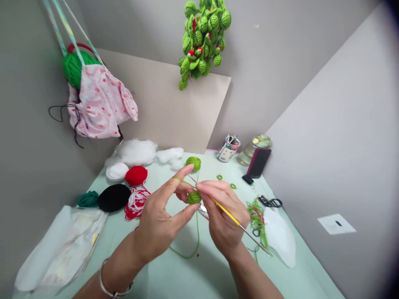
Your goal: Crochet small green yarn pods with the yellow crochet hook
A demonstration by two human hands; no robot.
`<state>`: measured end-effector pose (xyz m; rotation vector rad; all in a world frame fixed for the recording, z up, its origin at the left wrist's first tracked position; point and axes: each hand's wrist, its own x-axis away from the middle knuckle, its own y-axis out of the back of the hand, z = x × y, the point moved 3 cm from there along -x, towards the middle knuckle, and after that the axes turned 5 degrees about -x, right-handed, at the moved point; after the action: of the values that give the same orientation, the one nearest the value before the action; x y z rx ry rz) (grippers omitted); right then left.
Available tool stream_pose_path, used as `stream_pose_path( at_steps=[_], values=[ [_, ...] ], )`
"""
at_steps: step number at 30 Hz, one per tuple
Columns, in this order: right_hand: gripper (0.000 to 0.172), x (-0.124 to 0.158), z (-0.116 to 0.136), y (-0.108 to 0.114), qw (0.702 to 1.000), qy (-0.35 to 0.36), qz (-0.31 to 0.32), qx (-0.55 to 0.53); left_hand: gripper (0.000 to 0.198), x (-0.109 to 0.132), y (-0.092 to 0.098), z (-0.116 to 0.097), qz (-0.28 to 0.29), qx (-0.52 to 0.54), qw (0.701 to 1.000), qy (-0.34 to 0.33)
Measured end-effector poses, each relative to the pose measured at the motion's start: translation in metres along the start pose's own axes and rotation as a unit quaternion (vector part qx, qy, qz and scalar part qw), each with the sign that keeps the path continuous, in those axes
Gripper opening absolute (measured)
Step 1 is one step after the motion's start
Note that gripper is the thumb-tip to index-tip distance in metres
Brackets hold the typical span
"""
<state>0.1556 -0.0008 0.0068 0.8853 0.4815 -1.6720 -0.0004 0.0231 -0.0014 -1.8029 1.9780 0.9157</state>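
Note:
My left hand (162,218) pinches a small green crocheted piece (193,197) between thumb and middle finger, with green yarn looped over its raised index finger. My right hand (222,214) grips a yellow-handled crochet hook (232,216), whose tip is at the green piece. The green yarn (197,232) hangs down from the piece and loops onto the pale green table (174,278). A green yarn ball (193,162) lies just beyond my hands.
Red (136,175), black (114,197), white (116,171) and dark green (88,199) yarn balls lie at the left, with white stuffing (137,151) behind. Scissors (270,202), yarn scraps (257,218), a pen cup (228,148), a jar (254,149) and a phone (258,162) are at the right. Crocheted green pieces (202,37) hang overhead.

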Motion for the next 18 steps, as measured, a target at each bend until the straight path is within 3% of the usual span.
stream_pose_path(
  at_steps=[5, 9, 15, 18],
  values=[
    [0.029, -0.004, -0.006, 0.001, 0.995, -0.083, -0.011, -0.055, 0.065, 0.002, -0.003, 0.009, 0.047, 0.175, 0.976, 0.123],
    [0.018, -0.002, -0.016, -0.001, 0.976, -0.161, -0.044, -0.137, 0.062, 0.001, -0.007, 0.014, 0.038, 0.271, 0.949, 0.158],
    [0.01, 0.002, -0.021, -0.006, 0.935, -0.23, -0.055, -0.264, 0.066, -0.001, -0.005, 0.021, 0.009, 0.281, 0.941, 0.187],
    [0.013, 0.0, -0.021, -0.01, 0.906, -0.271, -0.051, -0.32, 0.066, -0.003, -0.003, 0.022, 0.011, 0.304, 0.932, 0.197]
  ],
)
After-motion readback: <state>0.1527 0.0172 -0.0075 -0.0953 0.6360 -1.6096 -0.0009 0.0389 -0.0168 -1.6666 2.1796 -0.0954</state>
